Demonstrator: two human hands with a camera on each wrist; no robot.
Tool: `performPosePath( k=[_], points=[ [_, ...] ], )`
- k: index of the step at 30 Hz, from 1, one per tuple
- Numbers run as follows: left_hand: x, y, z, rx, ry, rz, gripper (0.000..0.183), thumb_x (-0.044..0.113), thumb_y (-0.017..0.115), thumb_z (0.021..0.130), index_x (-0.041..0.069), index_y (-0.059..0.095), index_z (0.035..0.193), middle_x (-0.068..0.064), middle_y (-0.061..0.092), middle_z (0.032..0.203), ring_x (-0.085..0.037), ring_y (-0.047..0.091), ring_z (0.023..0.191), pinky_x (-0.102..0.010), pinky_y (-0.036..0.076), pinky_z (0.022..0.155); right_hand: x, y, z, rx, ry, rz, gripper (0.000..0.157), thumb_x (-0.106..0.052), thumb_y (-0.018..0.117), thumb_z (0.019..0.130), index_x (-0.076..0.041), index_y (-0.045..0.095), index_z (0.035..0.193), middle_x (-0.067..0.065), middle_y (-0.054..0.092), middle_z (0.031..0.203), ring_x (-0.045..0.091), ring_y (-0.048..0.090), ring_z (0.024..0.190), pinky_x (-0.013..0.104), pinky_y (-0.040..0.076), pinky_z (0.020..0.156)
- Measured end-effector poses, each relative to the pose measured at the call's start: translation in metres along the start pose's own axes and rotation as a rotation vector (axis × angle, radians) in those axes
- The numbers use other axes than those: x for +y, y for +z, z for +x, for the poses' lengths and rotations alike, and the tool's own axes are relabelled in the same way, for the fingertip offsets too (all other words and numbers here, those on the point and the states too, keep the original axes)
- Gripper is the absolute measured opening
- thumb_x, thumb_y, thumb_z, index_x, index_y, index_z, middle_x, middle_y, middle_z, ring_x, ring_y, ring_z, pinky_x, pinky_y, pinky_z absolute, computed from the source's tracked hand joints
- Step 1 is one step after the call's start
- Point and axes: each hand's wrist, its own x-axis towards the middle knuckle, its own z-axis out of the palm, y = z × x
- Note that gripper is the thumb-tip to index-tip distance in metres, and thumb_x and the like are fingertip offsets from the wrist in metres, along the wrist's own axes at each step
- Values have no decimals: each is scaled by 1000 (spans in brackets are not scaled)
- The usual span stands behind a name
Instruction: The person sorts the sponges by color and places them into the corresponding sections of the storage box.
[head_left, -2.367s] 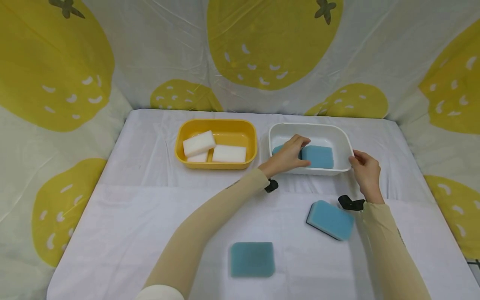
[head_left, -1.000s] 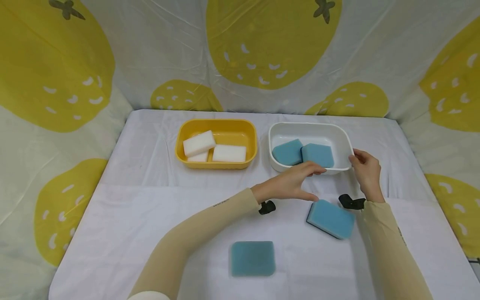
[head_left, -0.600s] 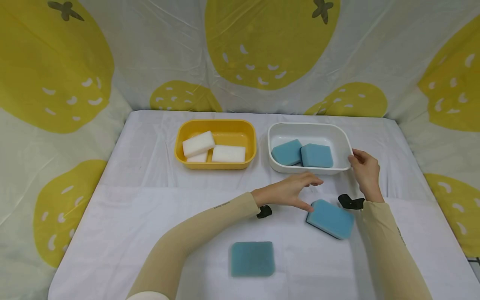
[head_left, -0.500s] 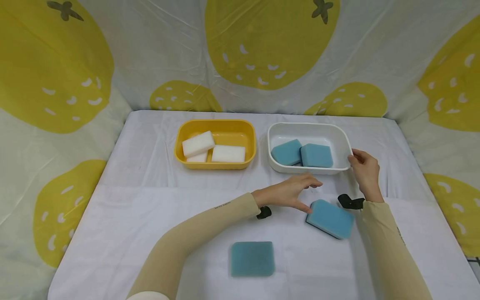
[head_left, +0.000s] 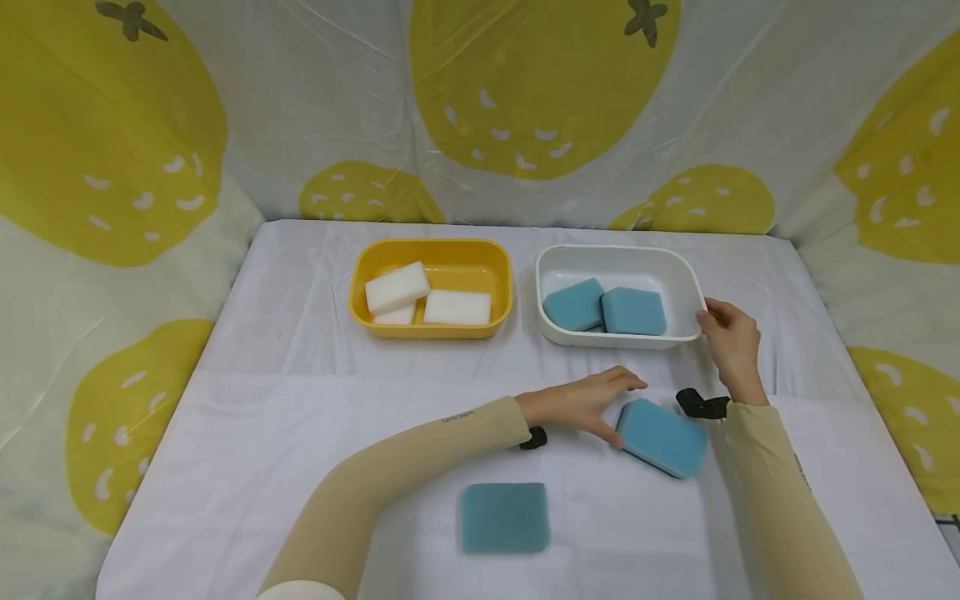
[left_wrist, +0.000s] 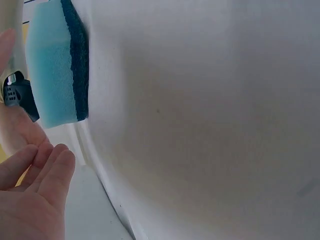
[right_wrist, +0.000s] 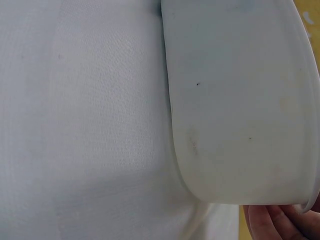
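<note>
My left hand (head_left: 577, 404) reaches over the tablecloth with thumb and fingers spread at the left end of a blue sponge (head_left: 663, 439). In the left wrist view that sponge (left_wrist: 52, 70) shows a dark scouring layer on one face, and the fingers (left_wrist: 55, 175) are apart from it. Whether the thumb touches it, I cannot tell. My right hand (head_left: 732, 346) pinches the right rim of a white basin (head_left: 622, 342), seen from outside in the right wrist view. Inside that basin lie two blue sponges, one tilted (head_left: 574, 305) and one squarer (head_left: 634, 312).
To the left of the white basin stands a yellow basin (head_left: 431, 332) with several white sponges (head_left: 457, 307) in it. Another blue-green sponge (head_left: 505, 517) lies flat near the front of the white-clothed table (head_left: 300, 433). A lemon-patterned curtain (head_left: 547, 92) hangs behind.
My left hand has come out of the white basin, moving toward the front and down beside the blue sponge on the table. The right hand stays on the rim.
</note>
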Motion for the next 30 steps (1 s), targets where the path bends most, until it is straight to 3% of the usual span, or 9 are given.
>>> performPosePath(
  k=[11, 22, 30],
  points=[
    [1, 9, 8, -63, -16, 52, 83, 29, 79, 80, 3, 32, 144, -6, 36, 142, -6, 36, 125, -5, 23, 99, 0, 0, 0, -11, 11, -2, 44, -20, 45, 100, 5, 49, 136, 24, 56, 124, 1, 48, 84, 9, 39, 67],
    [1, 7, 7, -36, 9, 73, 72, 28, 76, 83, 3, 39, 140, -6, 43, 135, -6, 40, 119, -5, 25, 96, 1, 1, 1, -11, 23, -15, 45, -22, 45, 100, 4, 49, 137, 24, 55, 126, 5, 49, 88, 10, 40, 69],
    [1, 3, -1, -11, 33, -7, 68, 23, 75, 84, 1, 41, 138, -8, 42, 134, -6, 44, 116, -5, 29, 94, 1, 1, 1, -5, 17, -11, 45, -22, 44, 100, 4, 49, 136, 24, 55, 125, 4, 49, 87, 9, 39, 69]
  ],
)
